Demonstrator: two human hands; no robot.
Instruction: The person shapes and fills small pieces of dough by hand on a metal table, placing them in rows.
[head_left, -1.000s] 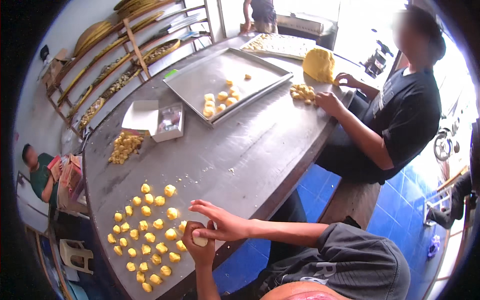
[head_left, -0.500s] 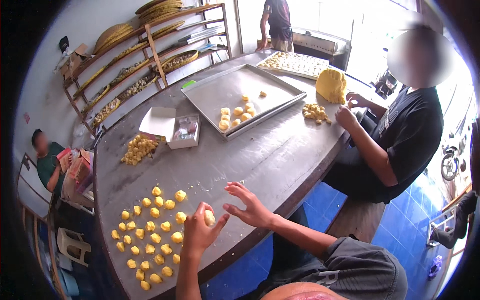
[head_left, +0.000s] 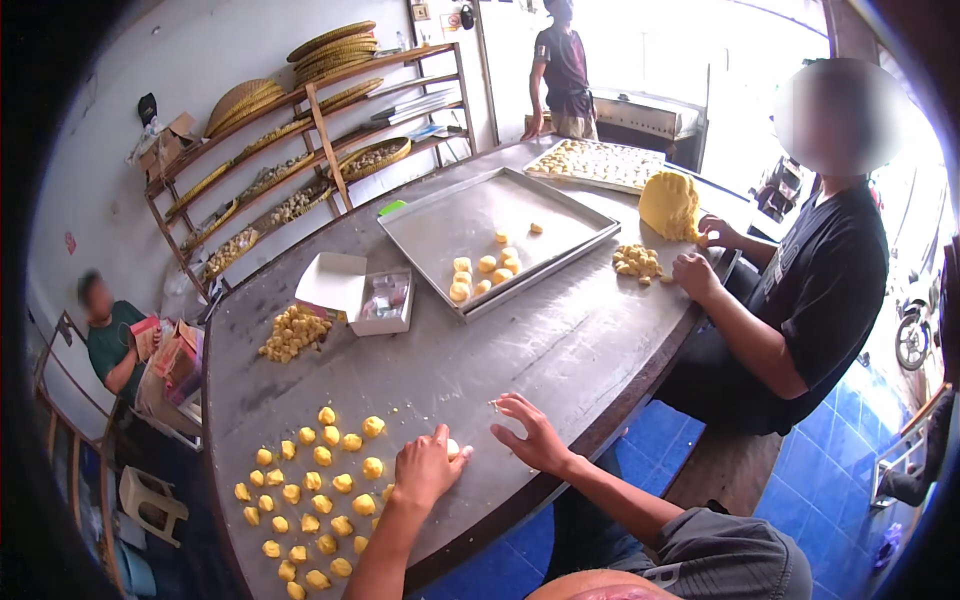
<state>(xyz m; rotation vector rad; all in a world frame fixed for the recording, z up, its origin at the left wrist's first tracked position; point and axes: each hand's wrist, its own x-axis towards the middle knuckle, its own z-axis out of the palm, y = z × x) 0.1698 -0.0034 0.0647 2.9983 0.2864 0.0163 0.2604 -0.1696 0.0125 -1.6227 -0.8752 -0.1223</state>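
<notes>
Pale dough ball (head_left: 453, 449), one: at the near table edge, in the left hand (head_left: 428, 468), gripped between thumb and curled fingers. Right hand (head_left: 530, 435): fingers spread, nothing visible in grasp, just above the table (head_left: 480, 370) or touching it; cannot tell.
Yellow lumps (head_left: 321, 504), many, rough, spaced apart beside the left hand: apparently unfinished.
Smooth balls (head_left: 487, 264), a small group in the metal tray (head_left: 420, 235): apparently finished.
Small pieces (head_left: 294, 334), one heap: apparently unused.

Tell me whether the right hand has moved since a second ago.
Yes: against the yellow balls lying on the metal table, the right hand has shifted right and now stands apart from the left hand.
</notes>
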